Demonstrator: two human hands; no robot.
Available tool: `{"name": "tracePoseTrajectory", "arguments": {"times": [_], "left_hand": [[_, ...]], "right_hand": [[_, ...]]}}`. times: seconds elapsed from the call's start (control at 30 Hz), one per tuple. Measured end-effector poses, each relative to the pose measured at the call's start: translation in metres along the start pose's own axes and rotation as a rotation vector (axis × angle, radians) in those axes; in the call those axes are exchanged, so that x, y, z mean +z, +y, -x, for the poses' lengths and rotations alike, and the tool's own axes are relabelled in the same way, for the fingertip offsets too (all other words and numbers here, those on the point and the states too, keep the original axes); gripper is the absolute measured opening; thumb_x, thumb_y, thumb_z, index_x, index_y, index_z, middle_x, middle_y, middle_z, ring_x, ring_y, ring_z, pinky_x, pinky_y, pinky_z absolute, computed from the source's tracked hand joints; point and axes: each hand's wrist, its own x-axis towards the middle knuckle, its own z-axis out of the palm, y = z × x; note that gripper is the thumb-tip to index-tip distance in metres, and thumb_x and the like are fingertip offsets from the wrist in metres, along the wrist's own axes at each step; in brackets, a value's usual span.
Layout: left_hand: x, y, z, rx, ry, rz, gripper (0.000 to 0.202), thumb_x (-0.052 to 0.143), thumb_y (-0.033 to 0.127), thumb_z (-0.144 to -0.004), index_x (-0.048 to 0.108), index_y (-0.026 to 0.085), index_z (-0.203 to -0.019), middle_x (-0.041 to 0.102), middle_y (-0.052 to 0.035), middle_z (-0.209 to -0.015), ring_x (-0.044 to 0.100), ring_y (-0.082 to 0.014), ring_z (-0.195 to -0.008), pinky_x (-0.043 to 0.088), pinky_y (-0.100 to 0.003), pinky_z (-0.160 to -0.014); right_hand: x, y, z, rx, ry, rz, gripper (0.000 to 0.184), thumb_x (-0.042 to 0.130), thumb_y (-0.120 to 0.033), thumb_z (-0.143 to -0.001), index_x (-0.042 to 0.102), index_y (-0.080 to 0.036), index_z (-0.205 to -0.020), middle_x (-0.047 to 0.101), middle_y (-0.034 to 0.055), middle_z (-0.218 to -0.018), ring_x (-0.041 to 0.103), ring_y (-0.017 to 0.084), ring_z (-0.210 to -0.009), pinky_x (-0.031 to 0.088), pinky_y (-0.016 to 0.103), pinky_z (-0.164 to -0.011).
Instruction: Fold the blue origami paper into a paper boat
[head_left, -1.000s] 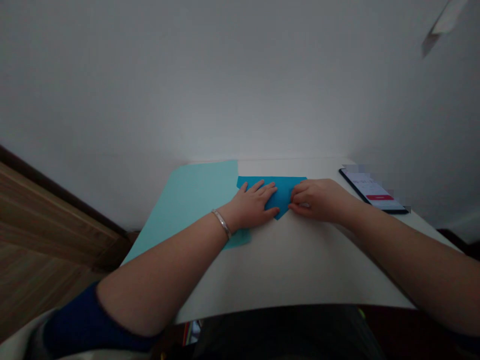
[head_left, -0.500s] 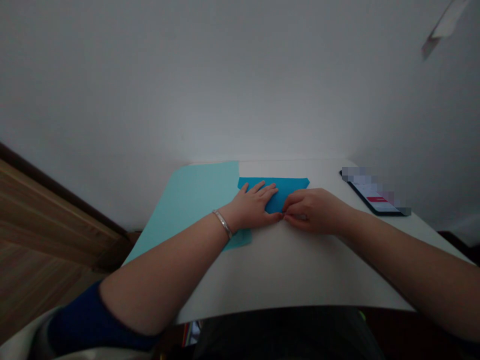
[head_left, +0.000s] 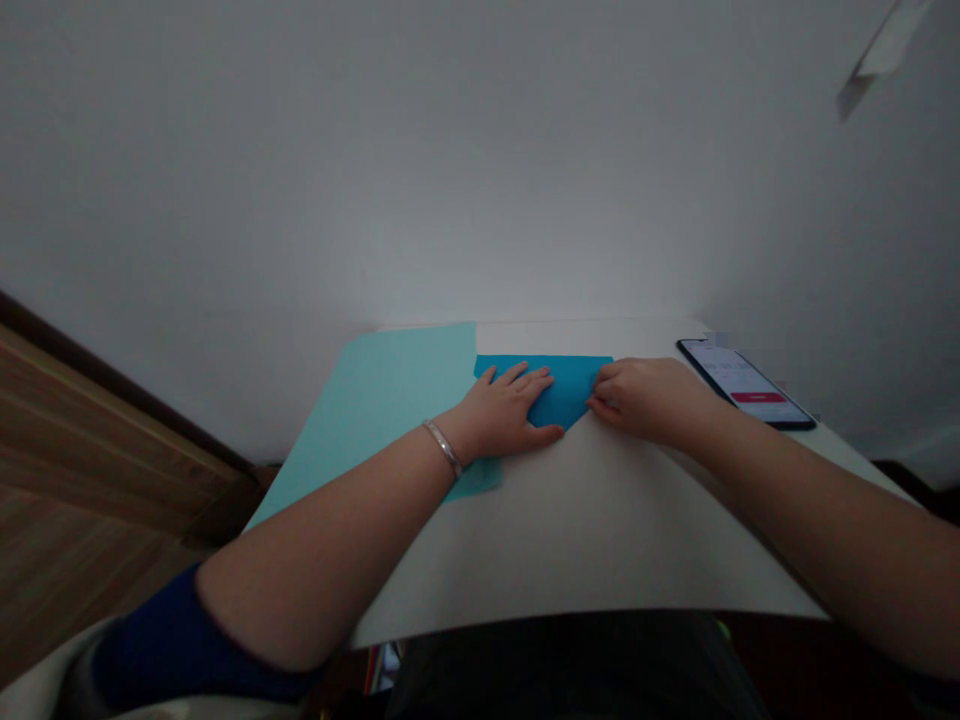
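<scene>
A blue sheet of folded paper lies on the white table, its straight long edge toward the wall and its lower right edge slanting. My left hand rests flat on its left part, fingers spread, thumb near the bottom corner. At the slanting right edge, the fingers of my right hand are pinched together on the paper, hiding its right corner. Under my left wrist and to the left of the blue paper is a larger pale turquoise sheet.
A phone with a lit screen lies at the right of the white table. The wall rises right behind the table. Wooden furniture stands at the left. A paper piece hangs on the wall, upper right.
My right hand has slid up and to the right along the slanting edge, from the bottom corner toward the right corner. My left hand has stayed in place.
</scene>
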Motion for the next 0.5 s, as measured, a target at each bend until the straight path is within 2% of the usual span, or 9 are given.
{"name": "tracePoseTrajectory", "arguments": {"times": [0.2,0.5], "left_hand": [[0.000,-0.001,0.000,-0.001,-0.001,0.004,0.079,0.038,0.066,-0.085,0.025,0.019,-0.148,0.024,-0.0069,-0.155,0.018,-0.0299,-0.143,0.017,-0.052,-0.113],[0.002,-0.003,-0.001,0.000,-0.001,0.016,0.080,0.037,0.067,-0.084,0.024,0.019,-0.148,0.023,-0.0072,-0.155,0.016,-0.0302,-0.143,0.015,-0.054,-0.114]], "right_hand": [[0.003,0.006,-0.002,0.128,-0.037,0.002,0.030,0.046,-0.033,-0.086,0.071,-0.018,-0.077,0.072,0.0121,-0.095,0.065,0.024,-0.083,0.045,0.032,-0.063],[0.011,0.018,-0.003,0.252,-0.043,0.035,0.036,0.042,-0.039,-0.087,0.070,-0.017,-0.084,0.071,0.0156,-0.091,0.066,0.029,-0.081,0.045,0.035,-0.060]]}}
